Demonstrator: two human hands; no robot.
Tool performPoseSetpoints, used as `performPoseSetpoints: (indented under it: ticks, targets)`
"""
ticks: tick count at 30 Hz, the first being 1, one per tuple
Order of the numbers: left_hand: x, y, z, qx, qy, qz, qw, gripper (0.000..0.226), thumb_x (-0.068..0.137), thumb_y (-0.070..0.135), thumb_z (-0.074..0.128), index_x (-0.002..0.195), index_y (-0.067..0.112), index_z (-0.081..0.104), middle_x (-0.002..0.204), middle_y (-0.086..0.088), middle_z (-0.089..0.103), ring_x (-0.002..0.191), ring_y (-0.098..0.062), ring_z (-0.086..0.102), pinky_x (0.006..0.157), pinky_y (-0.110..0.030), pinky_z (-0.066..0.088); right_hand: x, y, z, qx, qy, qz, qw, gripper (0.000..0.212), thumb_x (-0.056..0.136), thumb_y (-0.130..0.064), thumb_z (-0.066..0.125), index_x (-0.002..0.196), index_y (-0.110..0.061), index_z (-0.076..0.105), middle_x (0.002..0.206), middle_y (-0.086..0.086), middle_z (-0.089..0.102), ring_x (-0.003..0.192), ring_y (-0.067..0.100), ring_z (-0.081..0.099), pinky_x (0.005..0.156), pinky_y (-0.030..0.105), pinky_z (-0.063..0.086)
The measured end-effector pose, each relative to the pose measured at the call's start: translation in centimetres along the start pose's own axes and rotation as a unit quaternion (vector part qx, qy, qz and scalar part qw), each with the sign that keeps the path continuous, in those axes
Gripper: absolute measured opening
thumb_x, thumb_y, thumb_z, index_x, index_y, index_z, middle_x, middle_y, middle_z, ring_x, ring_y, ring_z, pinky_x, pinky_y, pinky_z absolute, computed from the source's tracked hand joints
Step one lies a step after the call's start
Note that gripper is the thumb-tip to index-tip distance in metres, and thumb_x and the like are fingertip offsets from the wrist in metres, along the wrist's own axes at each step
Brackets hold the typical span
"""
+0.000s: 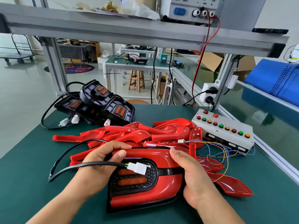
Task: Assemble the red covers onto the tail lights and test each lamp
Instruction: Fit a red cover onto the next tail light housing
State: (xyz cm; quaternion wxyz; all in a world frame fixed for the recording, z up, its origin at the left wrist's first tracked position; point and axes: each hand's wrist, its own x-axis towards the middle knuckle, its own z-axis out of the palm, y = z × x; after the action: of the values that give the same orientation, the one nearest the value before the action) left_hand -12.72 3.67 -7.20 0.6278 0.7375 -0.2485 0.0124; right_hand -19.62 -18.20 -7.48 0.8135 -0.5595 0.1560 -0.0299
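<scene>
Near centre on the bench (32,151), the left hand (100,160) grips the tail light (134,181) and its black cable (90,164), the right hand (191,172) its right edge. The red cover (163,183) may be unseated at its far edge; squeezing could crack a clip.

- The power supply (191,8) is cut off by the top edge; its lettering is unreadable.
- The left end of the tail light (142,193) is covered by the left hand (95,164).
- The fingertips of the right hand (194,177) are hidden behind the tail light's right edge.
- The blue crate (275,83) is clipped by the right edge.
</scene>
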Motion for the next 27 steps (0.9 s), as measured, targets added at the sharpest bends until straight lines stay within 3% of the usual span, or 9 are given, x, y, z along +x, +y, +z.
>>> performPoseSetpoints:
  ticks: [4,10,16,20,27]
  targets:
    - [0.06,-0.28,0.03,0.004,0.010,0.004,1.000,0.016,0.081,0.043,0.059,0.091,0.039,0.071,0.100,0.006,0.072,0.092,-0.008,0.065,0.080,-0.013,0.047,0.04,0.04,0.12,-0.011,-0.006,-0.013,1.000,0.046,0.059,-0.046,0.079,0.088,-0.011,0.074,0.098,0.015,0.075,0.090,0.030,0.073,0.081,0.043,0.059]
    - [0.10,-0.15,0.04,-0.001,0.011,0.019,1.000,0.008,0.084,0.034,0.070,0.089,0.038,0.073,0.103,0.010,0.073,0.098,-0.003,0.065,0.082,-0.008,0.045,-0.15,-0.08,0.19,-0.011,-0.017,-0.030,0.999,0.028,0.066,-0.045,0.075,0.076,-0.020,0.077,0.094,0.012,0.076,0.085,0.024,0.074,0.068,0.033,0.059]
    - [-0.03,-0.03,0.02,-0.019,-0.002,0.042,0.999,0.015,0.084,0.034,0.059,0.092,0.036,0.072,0.109,0.009,0.071,0.107,-0.005,0.064,0.088,-0.012,0.045,-0.19,0.06,-0.03,-0.006,-0.004,-0.035,0.999,0.044,0.059,-0.042,0.078,0.092,-0.014,0.075,0.101,0.016,0.074,0.094,0.030,0.071,0.091,0.047,0.054]
    - [-0.01,-0.22,0.10,-0.045,-0.013,0.050,0.998,0.015,0.083,0.037,0.061,0.091,0.032,0.072,0.114,0.005,0.070,0.112,-0.010,0.063,0.092,-0.015,0.045,-0.33,0.05,-0.03,-0.005,-0.017,-0.042,0.999,0.031,0.058,-0.042,0.078,0.084,-0.024,0.078,0.096,0.009,0.076,0.086,0.021,0.073,0.071,0.032,0.058]
    - [0.01,-0.69,0.21,0.037,-0.006,0.076,0.996,0.019,0.080,0.046,0.061,0.094,0.038,0.070,0.111,0.015,0.069,0.109,-0.004,0.062,0.091,-0.012,0.043,-0.46,-0.08,-0.02,-0.017,-0.037,-0.051,0.998,0.025,0.064,-0.041,0.077,0.083,-0.025,0.079,0.093,0.008,0.077,0.083,0.020,0.074,0.067,0.029,0.057]
